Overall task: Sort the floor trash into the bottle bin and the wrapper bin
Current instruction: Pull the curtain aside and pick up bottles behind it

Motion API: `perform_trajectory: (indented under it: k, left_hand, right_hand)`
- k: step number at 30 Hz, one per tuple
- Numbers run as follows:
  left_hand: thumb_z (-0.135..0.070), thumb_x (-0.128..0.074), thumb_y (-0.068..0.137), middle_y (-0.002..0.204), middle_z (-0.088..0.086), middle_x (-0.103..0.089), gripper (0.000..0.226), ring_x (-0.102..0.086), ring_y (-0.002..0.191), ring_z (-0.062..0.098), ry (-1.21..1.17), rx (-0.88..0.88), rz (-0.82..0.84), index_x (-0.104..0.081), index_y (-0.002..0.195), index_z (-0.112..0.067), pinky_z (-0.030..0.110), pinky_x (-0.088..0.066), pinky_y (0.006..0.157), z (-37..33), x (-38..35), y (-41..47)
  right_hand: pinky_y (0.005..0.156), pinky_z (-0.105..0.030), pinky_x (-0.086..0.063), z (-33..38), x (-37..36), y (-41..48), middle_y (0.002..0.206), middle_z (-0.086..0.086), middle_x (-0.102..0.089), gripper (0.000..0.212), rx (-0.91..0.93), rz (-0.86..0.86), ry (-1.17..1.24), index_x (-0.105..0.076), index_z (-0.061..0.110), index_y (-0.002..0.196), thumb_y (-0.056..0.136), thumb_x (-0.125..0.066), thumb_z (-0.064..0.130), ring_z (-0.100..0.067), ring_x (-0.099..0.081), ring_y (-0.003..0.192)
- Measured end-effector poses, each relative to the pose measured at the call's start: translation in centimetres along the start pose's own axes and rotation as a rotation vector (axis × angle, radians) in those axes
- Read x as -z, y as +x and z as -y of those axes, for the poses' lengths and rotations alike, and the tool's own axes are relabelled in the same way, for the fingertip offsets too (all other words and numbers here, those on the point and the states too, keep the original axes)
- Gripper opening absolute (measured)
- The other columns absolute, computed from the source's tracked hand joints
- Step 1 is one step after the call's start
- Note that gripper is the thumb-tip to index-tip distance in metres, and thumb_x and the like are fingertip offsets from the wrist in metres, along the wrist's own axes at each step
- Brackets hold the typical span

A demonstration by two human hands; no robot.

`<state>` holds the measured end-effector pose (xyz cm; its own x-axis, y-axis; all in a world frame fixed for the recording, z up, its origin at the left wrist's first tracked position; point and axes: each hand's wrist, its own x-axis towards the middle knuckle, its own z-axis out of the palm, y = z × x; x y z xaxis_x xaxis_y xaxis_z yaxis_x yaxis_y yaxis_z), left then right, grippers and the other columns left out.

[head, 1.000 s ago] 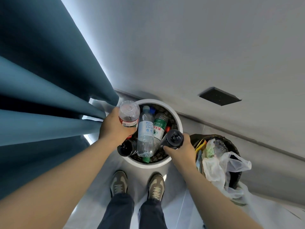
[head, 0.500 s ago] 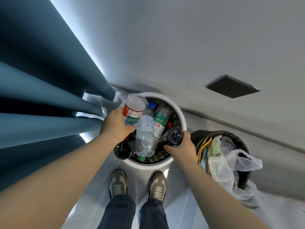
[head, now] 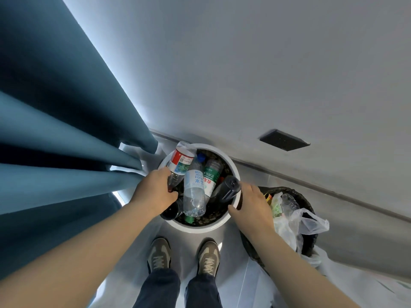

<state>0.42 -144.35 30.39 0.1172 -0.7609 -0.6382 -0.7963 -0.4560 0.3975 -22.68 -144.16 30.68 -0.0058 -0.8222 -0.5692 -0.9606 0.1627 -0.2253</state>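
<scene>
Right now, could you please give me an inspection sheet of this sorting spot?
Surface: pale floor.
Job's things: white bin holds clear bottle, green-label bottle; black bin holds wrappers.
Clutter: plastic bag spills over black bin's rim.
Grippers: left hand grips red-label bottle over white bin; right hand against black bottle at rim, grip unclear.
Cables: nothing seen.
Surroundings: teal curtain, grey wall, dark wall plate, shoes.

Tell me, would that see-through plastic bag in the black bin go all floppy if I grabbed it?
Probably floppy: the plastic bag looks thin and crumpled, draping over the black bin's rim. Likely very light, since it is see-through film. It might feel slippery, given its shine.
</scene>
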Motion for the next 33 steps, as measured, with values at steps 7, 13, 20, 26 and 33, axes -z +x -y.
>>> perform_trajectory:
  k: [7, 13, 20, 26, 33]
  left_hand:
    - [-0.026, -0.067, 0.076, 0.100, 0.004, -0.059, 0.027, -0.059, 0.087, 0.026, 0.176, -0.098, 0.028, -0.054, 0.099, -0.018, 0.035, -0.051, 0.070, -1.6, 6.1, -6.4]
    - [-0.022, -0.061, 0.083, 0.098, 0.008, -0.056, 0.024, -0.057, 0.090, 0.028, 0.303, -0.177, 0.035, -0.038, 0.086, -0.017, 0.034, -0.044, 0.069, -3.5, 12.3, -14.2]
    - [-0.018, -0.054, 0.085, 0.103, 0.010, -0.059, 0.010, -0.059, 0.094, 0.032, 0.321, -0.150, -0.019, -0.048, 0.092, -0.013, 0.038, -0.048, 0.076, -5.4, 18.6, -23.3]
    - [-0.028, -0.055, 0.088, 0.112, 0.008, -0.056, 0.018, -0.056, 0.105, 0.030, 0.250, -0.089, -0.083, -0.044, 0.096, -0.015, 0.036, -0.047, 0.085, -5.6, 22.2, -31.1]
    - [-0.031, -0.053, 0.084, 0.090, 0.002, -0.051, 0.018, -0.058, 0.092, 0.026, 0.191, 0.002, -0.313, -0.045, 0.090, -0.015, 0.034, -0.045, 0.077, -5.8, 25.3, -37.8]
  right_hand:
    - [0.094, -0.032, -0.044, 3.2, 6.9, -5.1, 0.132, -0.001, -0.050, 0.046, 0.191, 0.062, -0.195, -0.046, 0.020, 0.132, 0.087, -0.056, 0.023, -0.022, -0.047, 0.121]
    - [0.088, -0.033, -0.046, 6.3, 13.5, -12.0, 0.123, 0.001, -0.053, 0.038, 0.255, 0.061, -0.300, -0.050, 0.020, 0.124, 0.086, -0.053, 0.024, -0.022, -0.049, 0.117]
    - [0.085, -0.034, -0.048, 10.5, 19.9, -19.4, 0.118, 0.000, -0.056, 0.037, 0.285, 0.050, -0.286, -0.054, 0.020, 0.119, 0.082, -0.057, 0.025, -0.023, -0.053, 0.111]
    - [0.081, -0.033, -0.050, 14.1, 25.8, -24.1, 0.112, 0.004, -0.060, 0.035, 0.453, 0.044, -0.358, -0.057, 0.022, 0.114, 0.080, -0.058, 0.024, -0.021, -0.057, 0.106]
    - [0.085, -0.030, -0.049, 17.7, 32.7, -27.4, 0.119, 0.004, -0.060, 0.040, 0.768, 0.005, -0.520, -0.055, 0.025, 0.126, 0.086, -0.060, 0.022, -0.019, -0.055, 0.110]
